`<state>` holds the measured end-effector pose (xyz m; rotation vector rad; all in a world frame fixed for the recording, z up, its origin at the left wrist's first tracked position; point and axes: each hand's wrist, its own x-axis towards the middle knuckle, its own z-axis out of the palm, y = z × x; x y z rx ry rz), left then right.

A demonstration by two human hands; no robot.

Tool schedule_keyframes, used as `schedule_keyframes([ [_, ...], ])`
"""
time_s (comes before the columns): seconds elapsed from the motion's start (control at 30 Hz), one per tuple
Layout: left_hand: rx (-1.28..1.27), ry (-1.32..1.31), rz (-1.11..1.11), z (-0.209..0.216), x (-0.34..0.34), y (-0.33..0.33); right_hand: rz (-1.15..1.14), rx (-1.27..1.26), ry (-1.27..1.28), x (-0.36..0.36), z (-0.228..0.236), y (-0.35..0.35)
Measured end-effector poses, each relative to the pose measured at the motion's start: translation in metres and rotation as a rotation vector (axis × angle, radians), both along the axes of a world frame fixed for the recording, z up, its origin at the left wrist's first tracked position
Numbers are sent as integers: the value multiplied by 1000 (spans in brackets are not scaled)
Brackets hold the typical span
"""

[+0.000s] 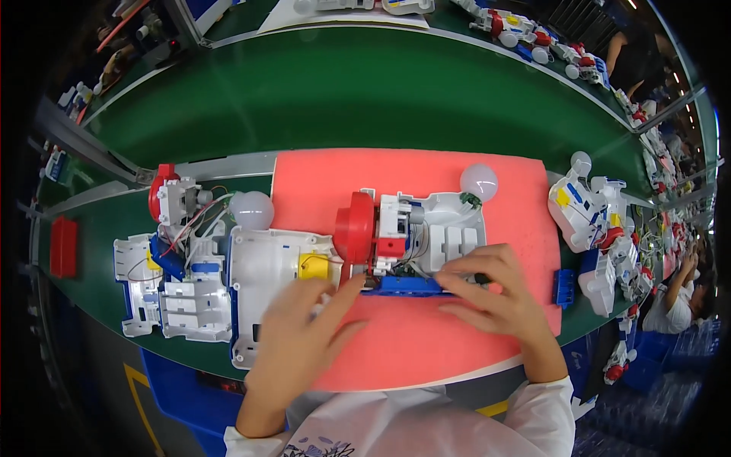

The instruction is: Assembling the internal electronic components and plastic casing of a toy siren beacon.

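A white and blue plastic housing half [449, 236] lies on the pink mat, open side up, with wires and a small mechanism inside. A red round part [355, 228] stands at its left and a white globe [479, 183] at its far right corner. Along its near edge runs a blue plastic strip [411, 286]. My left hand [301, 331], somewhat blurred, has its index finger stretched to the strip's left end, thumb apart. My right hand [495, 293] rests bent fingertips by the strip's right end, with the thumb spread below. Both hands look open.
An empty white shell [278, 266] with a yellow label lies left of the mat [411, 346]. Beyond it sits another opened unit [190, 297] with wires and a globe [252, 209]. More units [601, 221] pile at the right by a small blue part [563, 288]. A red bin [64, 247] stands far left.
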<state>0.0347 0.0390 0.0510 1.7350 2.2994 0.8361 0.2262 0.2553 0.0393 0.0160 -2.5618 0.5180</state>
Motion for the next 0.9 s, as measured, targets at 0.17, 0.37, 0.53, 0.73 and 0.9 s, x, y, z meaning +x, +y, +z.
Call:
schedule_keyframes([
  [0.17,-39,118,545,19,-34,-62,-166,-80,71,21,-4,10],
  [0.37,-130,-259,657,-24,-32,-77,-83,-68,66,15,-17,5],
  [0.53,67,-178,724,-32,-21,-84,-95,-134,211,24,-24,9],
  [0.73,227,142,647,55,-11,-65,-57,-155,275,9,14,15],
  [0.9,456,643,78,103,-15,-9,122,-726,173,-36,80,27],
])
